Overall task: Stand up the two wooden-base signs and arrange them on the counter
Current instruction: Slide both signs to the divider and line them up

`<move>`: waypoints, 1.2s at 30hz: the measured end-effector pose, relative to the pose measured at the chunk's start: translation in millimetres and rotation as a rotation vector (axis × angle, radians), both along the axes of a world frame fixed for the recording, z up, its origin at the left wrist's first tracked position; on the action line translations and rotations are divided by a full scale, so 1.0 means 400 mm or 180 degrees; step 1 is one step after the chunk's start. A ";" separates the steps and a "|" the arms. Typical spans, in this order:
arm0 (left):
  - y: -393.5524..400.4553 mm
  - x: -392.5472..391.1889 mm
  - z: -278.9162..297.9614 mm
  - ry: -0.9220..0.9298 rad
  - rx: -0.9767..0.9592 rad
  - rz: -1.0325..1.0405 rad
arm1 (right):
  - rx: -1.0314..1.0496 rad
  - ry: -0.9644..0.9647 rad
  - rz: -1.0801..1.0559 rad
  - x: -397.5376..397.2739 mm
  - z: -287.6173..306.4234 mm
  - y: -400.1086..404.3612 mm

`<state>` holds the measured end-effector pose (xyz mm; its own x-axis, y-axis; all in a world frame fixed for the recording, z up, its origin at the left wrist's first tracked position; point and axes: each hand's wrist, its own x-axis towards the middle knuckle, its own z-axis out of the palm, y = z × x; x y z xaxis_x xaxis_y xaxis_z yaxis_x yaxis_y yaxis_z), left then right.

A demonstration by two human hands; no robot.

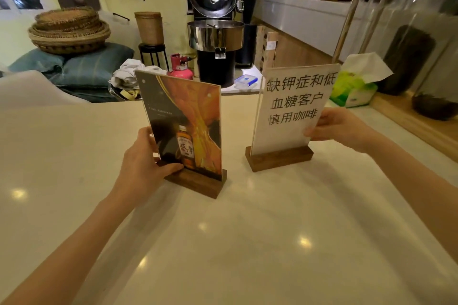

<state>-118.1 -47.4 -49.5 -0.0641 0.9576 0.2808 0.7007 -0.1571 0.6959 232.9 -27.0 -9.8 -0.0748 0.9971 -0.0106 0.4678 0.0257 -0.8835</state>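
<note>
Two acrylic signs stand upright in dark wooden bases on the pale counter point(235, 242). The left sign point(188, 116) shows an orange and black picture with a bottle; its base point(200, 184) rests on the counter. My left hand point(143, 166) grips that sign's lower left edge, thumb across the front near the base. The right sign point(295, 104) is white with black Chinese characters and sits in its base point(280, 158). My right hand point(339, 126) holds this sign's right edge about halfway up.
A green tissue box point(354, 89) stands just behind my right hand, beside glass jars point(409, 57) on a wooden ledge. Beyond the counter's far edge are a black coffee roaster point(215, 20), a pink gas canister point(181, 67) and woven baskets point(69, 30).
</note>
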 end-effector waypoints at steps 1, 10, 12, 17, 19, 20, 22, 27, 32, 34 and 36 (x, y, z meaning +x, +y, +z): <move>0.004 0.003 0.001 -0.0002 -0.0025 0.0011 | -0.0011 -0.0009 0.0014 0.007 0.002 0.001; 0.069 0.127 0.008 -0.0017 -0.0097 -0.0207 | 0.0050 -0.0113 -0.0314 0.118 -0.001 -0.033; 0.089 0.165 0.010 -0.0022 -0.0121 -0.0293 | 0.0076 -0.0143 -0.0458 0.156 -0.002 -0.050; 0.142 0.272 0.014 -0.0017 -0.0047 -0.0548 | 0.0094 -0.0189 -0.0850 0.257 0.001 -0.098; 0.161 0.318 0.011 -0.0031 -0.0022 -0.0666 | 0.0136 -0.0151 -0.1006 0.294 0.002 -0.117; 0.172 0.342 0.010 -0.0042 -0.0016 -0.0725 | 0.0154 -0.0162 -0.1078 0.311 0.002 -0.126; 0.193 0.390 0.010 -0.0078 -0.0017 -0.0836 | 0.0177 -0.0174 -0.1193 0.344 0.001 -0.142; 0.238 0.516 0.013 -0.0191 -0.0105 -0.1092 | 0.0333 0.0083 -0.1671 0.414 -0.011 -0.180; 0.287 0.645 0.009 -0.0156 -0.0053 -0.1326 | 0.0463 -0.0049 -0.2073 0.478 -0.024 -0.206; 0.301 0.697 0.007 -0.0213 -0.0025 -0.1423 | 0.0486 -0.0060 -0.2233 0.494 -0.026 -0.217; 0.313 0.745 0.008 -0.0248 0.0008 -0.1522 | 0.0491 -0.0076 -0.2372 0.506 -0.029 -0.222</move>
<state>179.9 77.7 -46.5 0.3620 0.8843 0.2950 0.4953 -0.4505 0.7428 435.1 -115.8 -21.5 0.6175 0.7741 0.1397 0.4287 -0.1822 -0.8849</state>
